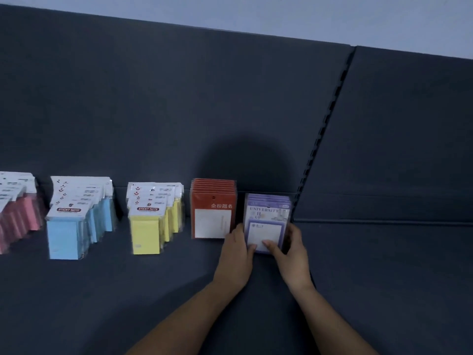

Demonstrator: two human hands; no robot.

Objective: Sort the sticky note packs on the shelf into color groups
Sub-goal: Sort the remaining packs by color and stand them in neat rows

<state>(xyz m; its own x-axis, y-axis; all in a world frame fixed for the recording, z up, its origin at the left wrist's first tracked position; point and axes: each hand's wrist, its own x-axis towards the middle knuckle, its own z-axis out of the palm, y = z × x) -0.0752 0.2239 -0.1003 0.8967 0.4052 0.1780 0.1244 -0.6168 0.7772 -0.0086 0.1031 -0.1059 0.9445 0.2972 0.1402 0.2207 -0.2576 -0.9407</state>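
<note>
Purple packs [267,221] stand at the right end of the shelf [384,278], beside the red packs [213,208]; my left hand [236,254] and right hand [291,254] clasp the stack, fingers wrapped round its sides; I judge I'm squaring the last group; next, release gently; pink packs [18,213] are cut off left.

Five colour groups of sticky note packs stand in a row on the dark shelf [102,290], toward its back edge. From the left: pink packs [18,221], cut off by the frame, blue packs [66,237], yellow packs [147,234], red packs [213,216], then purple packs [267,219] marked "UNIVERSITY", nearest the shelf's right edge.
</note>
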